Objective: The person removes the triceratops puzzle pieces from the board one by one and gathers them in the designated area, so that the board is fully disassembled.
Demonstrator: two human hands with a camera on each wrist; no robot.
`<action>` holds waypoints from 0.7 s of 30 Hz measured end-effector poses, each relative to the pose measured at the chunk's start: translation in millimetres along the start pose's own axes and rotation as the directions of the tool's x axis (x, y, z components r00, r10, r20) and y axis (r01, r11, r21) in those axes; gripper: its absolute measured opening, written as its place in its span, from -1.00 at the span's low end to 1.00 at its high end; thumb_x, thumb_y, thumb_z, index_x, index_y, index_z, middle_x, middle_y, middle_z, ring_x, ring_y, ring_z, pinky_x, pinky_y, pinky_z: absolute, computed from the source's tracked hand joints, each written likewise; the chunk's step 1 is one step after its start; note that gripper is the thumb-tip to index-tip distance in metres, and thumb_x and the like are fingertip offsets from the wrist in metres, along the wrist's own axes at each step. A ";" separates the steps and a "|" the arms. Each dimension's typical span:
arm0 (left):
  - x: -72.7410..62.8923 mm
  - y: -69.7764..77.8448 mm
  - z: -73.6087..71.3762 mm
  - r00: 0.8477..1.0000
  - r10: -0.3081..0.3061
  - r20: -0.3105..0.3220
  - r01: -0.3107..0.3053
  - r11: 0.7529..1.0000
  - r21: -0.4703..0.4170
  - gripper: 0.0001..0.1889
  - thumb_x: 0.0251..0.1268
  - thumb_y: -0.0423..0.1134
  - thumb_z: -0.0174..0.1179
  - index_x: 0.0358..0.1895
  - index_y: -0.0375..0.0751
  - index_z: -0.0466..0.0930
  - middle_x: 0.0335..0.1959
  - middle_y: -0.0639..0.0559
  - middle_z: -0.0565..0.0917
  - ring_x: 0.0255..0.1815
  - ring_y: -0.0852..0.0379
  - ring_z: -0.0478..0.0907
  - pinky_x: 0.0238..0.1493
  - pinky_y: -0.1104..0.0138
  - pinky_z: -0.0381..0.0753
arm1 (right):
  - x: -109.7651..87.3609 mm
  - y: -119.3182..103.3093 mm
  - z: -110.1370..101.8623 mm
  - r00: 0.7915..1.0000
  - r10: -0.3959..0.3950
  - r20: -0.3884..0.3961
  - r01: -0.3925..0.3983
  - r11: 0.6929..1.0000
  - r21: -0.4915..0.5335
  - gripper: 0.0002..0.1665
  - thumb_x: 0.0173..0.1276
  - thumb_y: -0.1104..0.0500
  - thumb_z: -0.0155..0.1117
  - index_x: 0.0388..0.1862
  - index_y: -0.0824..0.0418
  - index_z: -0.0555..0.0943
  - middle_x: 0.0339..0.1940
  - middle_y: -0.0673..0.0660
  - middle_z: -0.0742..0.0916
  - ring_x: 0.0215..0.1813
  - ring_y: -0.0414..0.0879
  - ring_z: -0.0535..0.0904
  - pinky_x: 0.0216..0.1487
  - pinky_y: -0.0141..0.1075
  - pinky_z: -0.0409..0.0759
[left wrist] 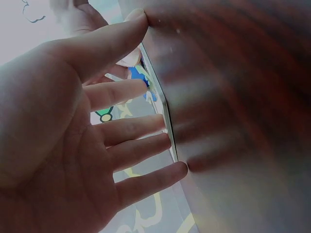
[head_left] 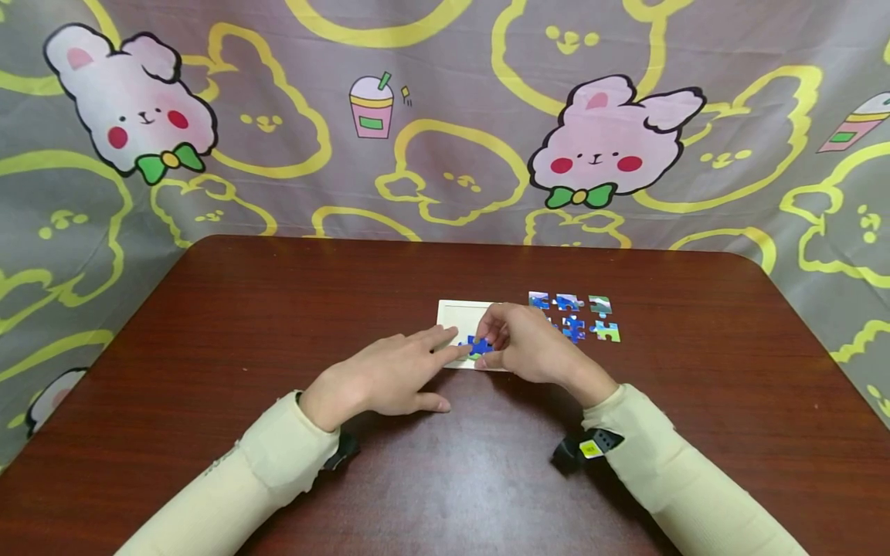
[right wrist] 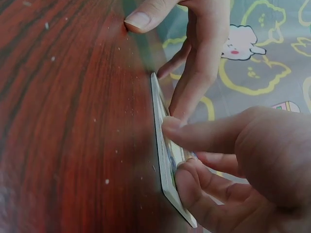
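A cream puzzle tray [head_left: 459, 315] lies flat on the table, partly covered by both hands. Blue jigsaw pieces [head_left: 479, 347] with a touch of green sit at its near side. My left hand [head_left: 392, 374] reaches in from the left with fingers spread and straight, its index fingertip at the blue pieces and the other fingertips around the tray's left edge. From the right, my right hand [head_left: 531, 344] bends over the tray, its thumb and curled fingers pinching a blue jigsaw piece low against the tray. In the right wrist view its fingers [right wrist: 189, 182] hide most of that piece.
Several loose jigsaw pieces [head_left: 568, 302] lie in two rows just right of the tray, some partly behind the right hand. The brown wooden table [head_left: 278, 309] extends around them. A patterned cloth [head_left: 445, 93] hangs behind its far edge.
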State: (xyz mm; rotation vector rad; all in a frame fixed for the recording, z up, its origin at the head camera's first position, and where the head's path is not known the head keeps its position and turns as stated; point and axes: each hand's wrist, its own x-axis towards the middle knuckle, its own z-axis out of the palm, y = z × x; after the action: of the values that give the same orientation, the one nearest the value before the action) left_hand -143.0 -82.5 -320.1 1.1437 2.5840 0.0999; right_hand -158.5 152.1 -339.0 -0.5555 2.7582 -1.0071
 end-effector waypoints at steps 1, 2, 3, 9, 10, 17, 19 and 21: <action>0.2 0.1 -0.1 1.000 -0.001 0.002 0.001 1.000 0.002 -0.17 0.47 0.18 0.32 0.68 0.02 0.24 0.74 -0.16 0.19 0.72 -0.15 0.22 0.49 -0.13 0.50 | 0.2 0.3 -0.8 1.000 -0.002 -0.005 0.002 1.000 -0.006 -0.65 0.15 0.22 0.72 -0.19 0.18 0.69 -0.32 0.06 0.74 -0.28 -0.16 0.67 -0.14 -0.26 0.68; 0.4 0.2 -0.2 1.000 -0.002 0.003 0.002 1.000 0.004 -0.17 0.47 0.18 0.32 0.68 0.01 0.24 0.74 -0.15 0.19 0.73 -0.15 0.22 0.49 -0.13 0.50 | 0.4 0.5 -1.3 1.000 0.001 -0.009 -0.001 1.000 -0.008 -0.65 0.16 0.21 0.71 -0.17 0.18 0.70 -0.32 0.06 0.74 -0.29 -0.16 0.66 -0.16 -0.27 0.66; 0.6 0.4 -0.3 1.000 -0.003 0.004 0.003 1.000 0.006 -0.17 0.47 0.19 0.32 0.68 0.00 0.25 0.74 -0.15 0.20 0.73 -0.15 0.21 0.49 -0.13 0.50 | 0.5 0.7 -1.9 1.000 0.007 -0.012 -0.007 1.000 -0.010 -0.66 0.17 0.20 0.70 -0.16 0.18 0.70 -0.33 0.05 0.73 -0.30 -0.16 0.65 -0.18 -0.27 0.64; 0.7 0.7 -1.0 1.000 -0.003 -0.004 0.003 1.000 0.020 -0.21 0.46 0.20 0.32 0.62 -0.03 0.33 0.72 -0.17 0.23 0.72 -0.15 0.23 0.46 -0.11 0.54 | 1.3 2.6 -4.3 0.999 0.038 -0.025 -0.039 0.999 -0.006 -0.65 0.21 0.13 0.68 -0.11 0.19 0.72 -0.34 0.05 0.73 -0.31 -0.14 0.64 -0.21 -0.28 0.60; 0.8 0.7 -1.0 1.000 -0.001 -0.006 0.001 1.000 0.024 -0.22 0.45 0.20 0.33 0.61 -0.04 0.35 0.72 -0.17 0.23 0.71 -0.15 0.24 0.45 -0.10 0.55 | 1.4 3.1 -4.5 0.999 0.042 -0.028 -0.042 0.999 -0.001 -0.65 0.22 0.13 0.67 -0.11 0.19 0.72 -0.33 0.05 0.74 -0.31 -0.14 0.64 -0.21 -0.27 0.61; 2.4 0.3 -0.7 1.000 -0.001 0.002 0.001 1.000 0.030 -0.24 0.46 0.20 0.32 0.59 -0.05 0.37 0.72 -0.16 0.22 0.72 -0.14 0.22 0.46 -0.09 0.54 | 1.4 7.1 -5.8 0.997 0.066 -0.047 -0.064 0.997 0.043 -0.72 0.32 0.12 0.59 -0.08 0.21 0.74 -0.30 0.07 0.76 -0.27 -0.13 0.66 -0.18 -0.26 0.61; 2.9 0.2 -0.8 1.000 -0.006 0.009 0.006 1.000 0.028 -0.23 0.46 0.21 0.31 0.60 -0.04 0.37 0.73 -0.15 0.21 0.73 -0.13 0.21 0.48 -0.09 0.52 | 1.0 8.1 -7.2 0.997 0.065 -0.053 -0.062 0.997 0.054 -0.70 0.33 0.12 0.58 -0.06 0.22 0.73 -0.29 0.08 0.75 -0.27 -0.11 0.65 -0.19 -0.25 0.61; 3.3 0.0 -0.2 1.000 -0.006 0.007 0.006 1.000 0.024 -0.24 0.46 0.21 0.32 0.59 -0.05 0.38 0.73 -0.16 0.22 0.72 -0.13 0.22 0.49 -0.09 0.51 | 0.0 9.1 -9.7 0.996 0.064 -0.062 -0.060 0.996 0.064 -0.69 0.34 0.11 0.58 -0.04 0.23 0.72 -0.29 0.09 0.74 -0.26 -0.10 0.65 -0.20 -0.24 0.60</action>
State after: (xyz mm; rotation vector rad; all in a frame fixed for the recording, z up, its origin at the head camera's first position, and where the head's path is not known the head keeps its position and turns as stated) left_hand -145.2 -80.1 -320.8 1.1421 2.5891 0.0631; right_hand -163.7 164.2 -337.5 -0.4335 2.7692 -1.1108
